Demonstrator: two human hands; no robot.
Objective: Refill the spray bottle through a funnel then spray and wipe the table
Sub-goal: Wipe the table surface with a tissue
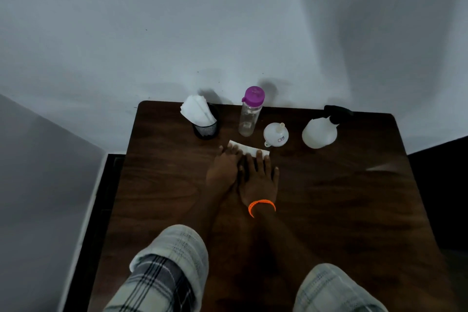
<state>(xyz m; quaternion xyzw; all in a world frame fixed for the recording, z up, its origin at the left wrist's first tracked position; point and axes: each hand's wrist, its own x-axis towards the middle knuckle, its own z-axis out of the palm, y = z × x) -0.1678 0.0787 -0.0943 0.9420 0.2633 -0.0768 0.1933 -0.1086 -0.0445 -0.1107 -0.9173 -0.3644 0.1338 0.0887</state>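
Note:
A folded white tissue [247, 148] lies flat on the dark wooden table [329, 197]. My left hand [224, 167] and my right hand [259, 177], which wears an orange band at the wrist, lie side by side with straight fingers pressing on the tissue's near edge. Behind them stands a clear water bottle [249, 114] with a purple cap. A white funnel [275, 134] rests upside down to its right. The white spray bottle [319, 132] with a black trigger head stands at the far right.
A black mesh cup [206, 129] holding white tissues [196, 109] stands at the back left of the table. A grey wall [228, 33] runs right behind the table. The table's left edge drops to a dark floor strip.

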